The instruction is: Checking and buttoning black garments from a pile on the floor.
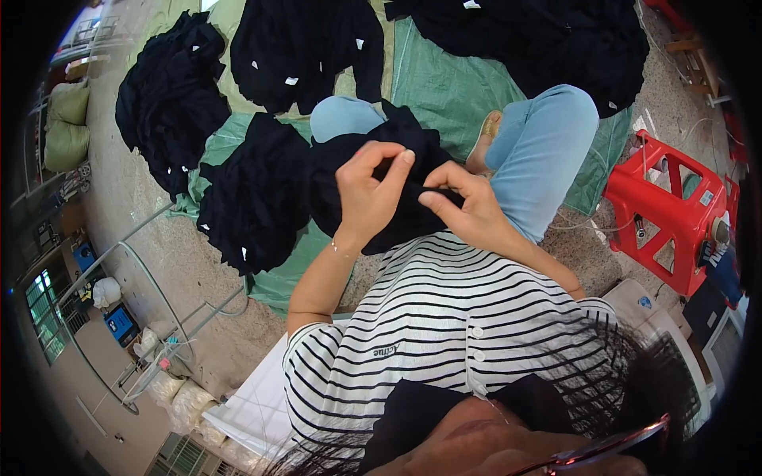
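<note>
A black garment (pixel 397 216) lies bunched across my lap, and both of my hands are raised over it. My left hand (pixel 369 193) is closed in a pinch, thumb tip against forefinger; whatever it holds is too fine to make out. Just to its right, my right hand (pixel 470 208) pinches a dark fold of the garment between thumb and fingers. A small gap separates the two sets of fingertips. My legs in light blue jeans (pixel 548 147) are bent on either side of the cloth.
Black garments with small white tags lie in heaps at the far left (pixel 171 99), far middle (pixel 305 47) and far right (pixel 548 47); another pile (pixel 258 190) is by my left arm. Green sheeting (pixel 444 75) covers the floor under them. A red plastic stool (pixel 667 206) stands right.
</note>
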`<state>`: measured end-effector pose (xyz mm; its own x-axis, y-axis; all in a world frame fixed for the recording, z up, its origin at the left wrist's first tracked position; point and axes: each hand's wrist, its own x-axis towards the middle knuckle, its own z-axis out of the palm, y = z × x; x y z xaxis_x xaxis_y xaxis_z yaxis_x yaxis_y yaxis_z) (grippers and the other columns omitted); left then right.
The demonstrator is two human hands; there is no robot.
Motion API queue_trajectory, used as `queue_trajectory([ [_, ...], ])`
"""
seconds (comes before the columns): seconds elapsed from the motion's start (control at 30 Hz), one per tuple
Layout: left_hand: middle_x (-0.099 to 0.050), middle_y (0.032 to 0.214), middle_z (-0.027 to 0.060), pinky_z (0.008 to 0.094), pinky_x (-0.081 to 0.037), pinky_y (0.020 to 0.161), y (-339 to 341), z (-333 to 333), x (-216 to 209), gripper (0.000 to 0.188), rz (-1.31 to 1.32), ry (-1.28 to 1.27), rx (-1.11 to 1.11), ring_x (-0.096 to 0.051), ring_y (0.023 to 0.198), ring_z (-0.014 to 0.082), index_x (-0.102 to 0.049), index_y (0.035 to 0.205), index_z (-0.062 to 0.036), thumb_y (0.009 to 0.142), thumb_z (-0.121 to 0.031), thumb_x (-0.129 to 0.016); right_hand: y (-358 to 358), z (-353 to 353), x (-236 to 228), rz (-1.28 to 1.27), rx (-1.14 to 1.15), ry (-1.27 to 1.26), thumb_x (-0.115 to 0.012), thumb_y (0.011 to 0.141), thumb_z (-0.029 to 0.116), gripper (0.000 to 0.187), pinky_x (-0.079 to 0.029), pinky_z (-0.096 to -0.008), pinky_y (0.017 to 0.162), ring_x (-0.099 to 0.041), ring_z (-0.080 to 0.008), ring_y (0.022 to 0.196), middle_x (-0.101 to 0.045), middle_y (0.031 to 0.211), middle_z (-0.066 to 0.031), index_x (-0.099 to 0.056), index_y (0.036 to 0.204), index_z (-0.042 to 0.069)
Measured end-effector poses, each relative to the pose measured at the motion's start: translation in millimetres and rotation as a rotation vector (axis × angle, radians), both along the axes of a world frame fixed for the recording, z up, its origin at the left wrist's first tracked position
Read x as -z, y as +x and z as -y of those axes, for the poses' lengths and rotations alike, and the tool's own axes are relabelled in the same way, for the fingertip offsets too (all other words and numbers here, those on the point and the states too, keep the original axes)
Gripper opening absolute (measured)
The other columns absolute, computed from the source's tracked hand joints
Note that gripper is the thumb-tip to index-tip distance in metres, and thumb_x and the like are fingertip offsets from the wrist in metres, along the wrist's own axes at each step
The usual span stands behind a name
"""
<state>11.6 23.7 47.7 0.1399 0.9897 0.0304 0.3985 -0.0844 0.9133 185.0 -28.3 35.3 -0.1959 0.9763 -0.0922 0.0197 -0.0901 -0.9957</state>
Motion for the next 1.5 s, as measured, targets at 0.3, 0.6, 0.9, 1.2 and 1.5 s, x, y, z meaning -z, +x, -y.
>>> queue_trajectory([
  [0.3,-0.061,0.072,0.003,0.0226,-0.042,0.058,15.6,16.5,-18.8,0.005,0.169,0.007,0.027,-0.055,0.065,0.0092,-0.067,0.084,0.002,0.083,0.001,-0.071,18.6,10.2,-20.4,0.284,0.107,0.39,-0.077,0.07,0.001,0.02,-0.043,-0.0324,0.048,-0.058,-0.0215,0.055,-0.059,0.068,-0.0075,-0.069,0.087,0.004],
  [0.6,-0.063,0.075,-0.0048,0.0165,-0.038,0.058,9.8,11.7,21.1,0.006,0.478,-0.638,0.029,-0.05,0.066,-0.0003,-0.07,0.083,0.0009,0.085,-0.005,-0.072,14.2,1.7,14.4,0.372,0.263,0.369,-0.077,0.07,0.0,0.022,-0.044,-0.032,0.047,-0.058,-0.0222,0.056,-0.059,0.069,-0.0059,-0.068,0.089,0.005],
  [0.9,-0.062,0.073,-0.004,0.0167,-0.038,0.058,5.1,15.8,27.1,0.008,0.612,-0.758,-0.013,-0.051,0.065,0.0004,-0.069,0.083,0.0011,0.088,-0.005,-0.069,13.9,5.1,20.7,0.4,0.185,0.416,-0.079,0.068,-0.002,0.026,-0.042,-0.0307,0.048,-0.056,-0.0209,0.055,-0.059,0.069,-0.0062,-0.068,0.091,0.004],
  [1.2,-0.06,0.072,-0.0056,0.0194,-0.036,0.053,-0.1,22.7,32.9,0.012,0.361,-0.662,0.122,-0.046,0.062,0.0008,-0.068,0.084,0.0017,0.09,-0.008,-0.068,12.2,4.1,24.1,0.411,0.183,0.437,-0.079,0.067,0.0,0.026,-0.042,-0.0324,0.047,-0.055,-0.0213,0.054,-0.055,0.066,-0.0053,-0.068,0.09,0.005],
  [1.5,-0.057,0.069,-0.0016,0.0216,-0.038,0.057,2.9,29.8,26.8,0.013,-0.06,-0.335,0.248,-0.045,0.064,0.0045,-0.065,0.09,0.0044,0.094,-0.008,-0.064,15.5,5.5,38.0,0.38,0.152,0.455,-0.077,0.066,-0.004,0.03,-0.04,-0.032,0.047,-0.051,-0.0208,0.053,-0.052,0.066,-0.0055,-0.07,0.094,0.005],
])
